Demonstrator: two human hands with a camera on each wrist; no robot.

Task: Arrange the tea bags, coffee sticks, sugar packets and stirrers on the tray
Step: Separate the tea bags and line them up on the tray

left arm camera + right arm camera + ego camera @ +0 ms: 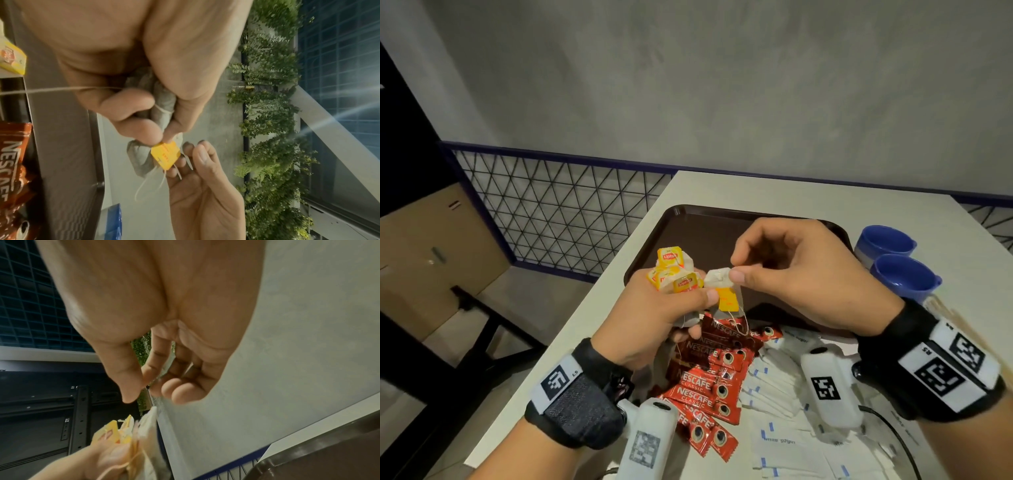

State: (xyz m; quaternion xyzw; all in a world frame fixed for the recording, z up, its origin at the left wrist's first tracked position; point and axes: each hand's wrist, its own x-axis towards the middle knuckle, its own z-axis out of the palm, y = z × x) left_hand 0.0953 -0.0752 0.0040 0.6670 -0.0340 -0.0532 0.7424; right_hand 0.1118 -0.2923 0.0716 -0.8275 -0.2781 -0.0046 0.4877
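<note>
My left hand (pixel 688 298) grips a bunch of tea bags (pixel 674 274) with yellow Lipton tags, held above the table's left part. My right hand (pixel 734 269) pinches one white tea bag (pixel 717 278) between thumb and forefinger, right beside the bunch. Its yellow tag (pixel 727 299) and string hang below. In the left wrist view my left hand (pixel 162 134) squeezes the grey tea bags (pixel 162 104), and the yellow tag (pixel 165 154) shows. The brown tray (pixel 688 226) lies beyond both hands. Red Nescafe sticks (pixel 709 383) and white sugar packets (pixel 777 394) lie on the table below.
Two blue cups (pixel 887 243) (pixel 904 277) stand right of the tray. The table's left edge (pixel 585 308) is close to my left hand, with a wire mesh rail and a drop beyond. In the right wrist view the tray's rim (pixel 308 449) shows at the bottom right.
</note>
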